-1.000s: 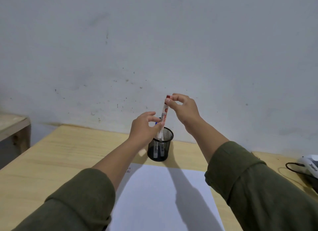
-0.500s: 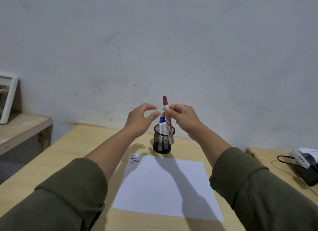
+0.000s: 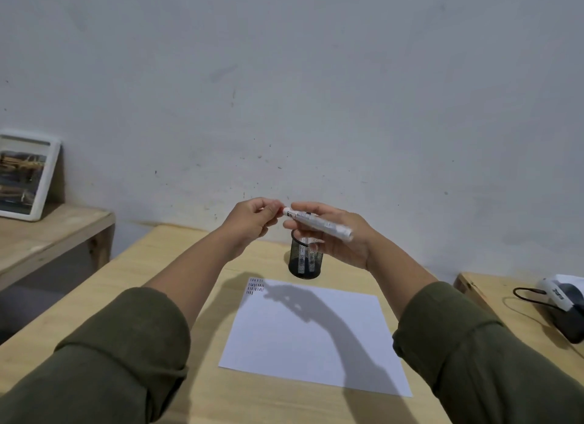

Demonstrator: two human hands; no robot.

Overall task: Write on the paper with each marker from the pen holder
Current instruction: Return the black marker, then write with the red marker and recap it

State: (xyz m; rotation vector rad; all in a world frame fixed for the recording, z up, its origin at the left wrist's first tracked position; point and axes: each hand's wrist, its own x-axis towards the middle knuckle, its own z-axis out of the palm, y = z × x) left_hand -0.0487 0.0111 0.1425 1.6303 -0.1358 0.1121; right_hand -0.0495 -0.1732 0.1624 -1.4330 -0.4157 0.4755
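Note:
My right hand (image 3: 343, 238) holds a white-bodied marker (image 3: 319, 223) almost level, above the black mesh pen holder (image 3: 305, 261). My left hand (image 3: 252, 219) pinches the marker's red cap end, which is mostly hidden by the fingers. Other markers stand inside the holder. A white sheet of paper (image 3: 309, 332) lies on the wooden table (image 3: 132, 284) just in front of the holder, with several rows of short dark strokes at its top left corner (image 3: 255, 286).
A low wooden shelf (image 3: 47, 234) at the left carries a white-framed picture (image 3: 25, 174) leaning on the wall. At the right, a second wooden surface (image 3: 493, 300) holds a dark and white device (image 3: 565, 306) with a black cable.
The marker has gone from upright over the holder to nearly level in my right hand. My left hand, open a moment ago, has closed on its cap end.

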